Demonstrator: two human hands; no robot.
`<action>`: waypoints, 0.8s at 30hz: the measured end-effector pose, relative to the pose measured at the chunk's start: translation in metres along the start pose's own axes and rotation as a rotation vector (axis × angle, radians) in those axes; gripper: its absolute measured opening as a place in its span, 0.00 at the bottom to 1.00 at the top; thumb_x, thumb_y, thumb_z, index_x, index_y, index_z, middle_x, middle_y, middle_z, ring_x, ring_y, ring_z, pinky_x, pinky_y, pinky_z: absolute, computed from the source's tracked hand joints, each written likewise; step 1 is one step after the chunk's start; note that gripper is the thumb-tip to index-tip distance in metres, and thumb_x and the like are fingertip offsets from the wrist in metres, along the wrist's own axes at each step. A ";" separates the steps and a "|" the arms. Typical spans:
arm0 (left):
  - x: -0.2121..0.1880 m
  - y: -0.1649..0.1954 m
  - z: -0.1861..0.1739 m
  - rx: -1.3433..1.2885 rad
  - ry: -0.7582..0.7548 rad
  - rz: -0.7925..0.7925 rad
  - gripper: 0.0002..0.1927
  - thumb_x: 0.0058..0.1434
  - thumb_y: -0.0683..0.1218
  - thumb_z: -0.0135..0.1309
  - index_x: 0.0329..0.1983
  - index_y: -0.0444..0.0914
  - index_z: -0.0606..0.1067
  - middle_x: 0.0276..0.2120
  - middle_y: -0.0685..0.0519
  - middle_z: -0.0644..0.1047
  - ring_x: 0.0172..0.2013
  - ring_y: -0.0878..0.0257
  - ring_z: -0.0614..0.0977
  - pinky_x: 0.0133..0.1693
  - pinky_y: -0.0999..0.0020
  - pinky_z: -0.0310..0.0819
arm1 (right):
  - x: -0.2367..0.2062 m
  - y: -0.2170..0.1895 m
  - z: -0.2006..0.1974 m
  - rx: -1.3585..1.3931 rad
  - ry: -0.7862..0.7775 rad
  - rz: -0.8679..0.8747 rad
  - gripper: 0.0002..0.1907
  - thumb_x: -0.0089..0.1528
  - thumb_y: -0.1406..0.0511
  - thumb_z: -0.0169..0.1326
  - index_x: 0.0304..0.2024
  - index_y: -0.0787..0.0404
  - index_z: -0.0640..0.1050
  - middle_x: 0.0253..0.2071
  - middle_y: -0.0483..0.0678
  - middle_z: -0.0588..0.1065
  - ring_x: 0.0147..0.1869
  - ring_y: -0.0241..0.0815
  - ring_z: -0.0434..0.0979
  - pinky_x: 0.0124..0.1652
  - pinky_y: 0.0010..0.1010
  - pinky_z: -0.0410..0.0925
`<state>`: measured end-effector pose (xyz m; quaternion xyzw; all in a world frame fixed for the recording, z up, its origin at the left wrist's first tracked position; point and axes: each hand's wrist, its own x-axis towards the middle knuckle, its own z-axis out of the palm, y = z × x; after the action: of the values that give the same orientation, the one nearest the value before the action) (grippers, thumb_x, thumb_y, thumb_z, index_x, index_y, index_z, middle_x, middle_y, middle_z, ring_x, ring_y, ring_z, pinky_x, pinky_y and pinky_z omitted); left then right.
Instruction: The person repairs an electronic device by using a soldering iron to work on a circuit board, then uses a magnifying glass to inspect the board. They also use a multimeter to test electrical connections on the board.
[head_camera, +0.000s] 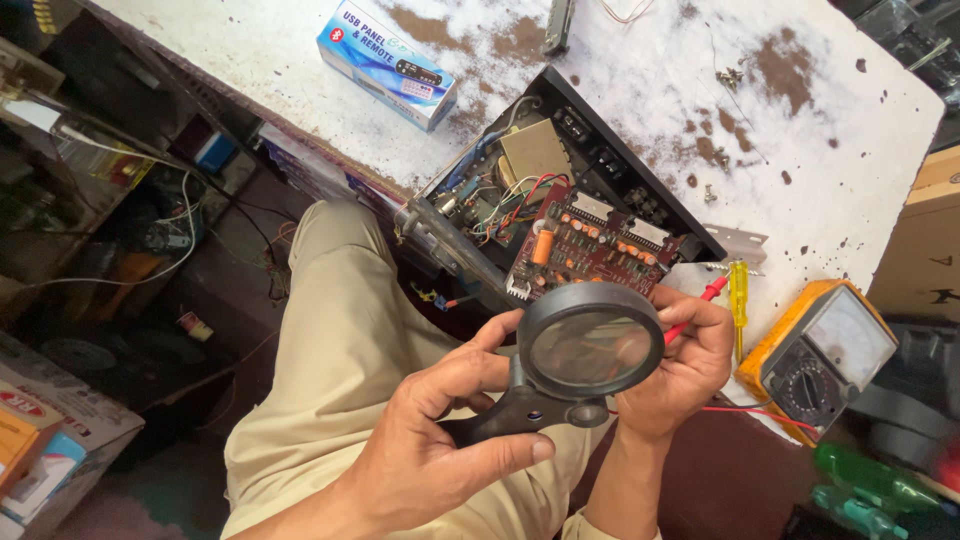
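Note:
My left hand (440, 430) grips the black handle of a round magnifying glass (590, 345), held over the near edge of an open black amplifier chassis (620, 165). Inside the chassis lies a red-brown circuit board (590, 245) with an orange capacitor, coloured wires and a metal transformer (535, 150). My right hand (685, 365) is just right of the lens, closed around a red test probe (700, 300) whose red lead trails off to the right.
A yellow analogue multimeter (825, 350) sits at the right table edge, a yellow-handled screwdriver (739, 300) beside it. A blue and white box (385, 60) lies on the worn white table (850, 130). Green bottles (870, 490) stand lower right; boxes and cables clutter the floor left.

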<state>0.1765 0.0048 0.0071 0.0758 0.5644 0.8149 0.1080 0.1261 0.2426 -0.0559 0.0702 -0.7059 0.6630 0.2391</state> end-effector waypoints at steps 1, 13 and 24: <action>0.000 0.000 0.000 0.006 -0.003 0.005 0.20 0.56 0.41 0.71 0.52 0.37 0.80 0.52 0.55 0.82 0.76 0.51 0.67 0.49 0.67 0.72 | 0.000 0.000 0.000 -0.013 0.006 0.000 0.24 0.63 0.62 0.72 0.46 0.64 0.69 0.46 0.54 0.78 0.47 0.35 0.78 0.51 0.23 0.72; 0.000 0.000 0.001 0.025 0.001 -0.014 0.20 0.56 0.42 0.70 0.52 0.37 0.80 0.51 0.54 0.83 0.76 0.50 0.66 0.50 0.65 0.71 | 0.001 0.001 0.001 -0.034 0.030 0.002 0.20 0.63 0.66 0.69 0.47 0.62 0.70 0.43 0.50 0.77 0.43 0.32 0.76 0.47 0.20 0.70; -0.001 -0.002 0.001 0.046 0.015 -0.016 0.21 0.54 0.43 0.71 0.51 0.37 0.80 0.52 0.54 0.83 0.75 0.52 0.67 0.48 0.66 0.71 | 0.002 0.001 0.002 -0.035 0.046 0.009 0.18 0.64 0.69 0.67 0.47 0.62 0.70 0.43 0.50 0.76 0.44 0.32 0.76 0.47 0.20 0.71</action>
<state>0.1779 0.0059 0.0057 0.0677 0.5843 0.8014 0.1087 0.1240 0.2414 -0.0557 0.0479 -0.7122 0.6529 0.2535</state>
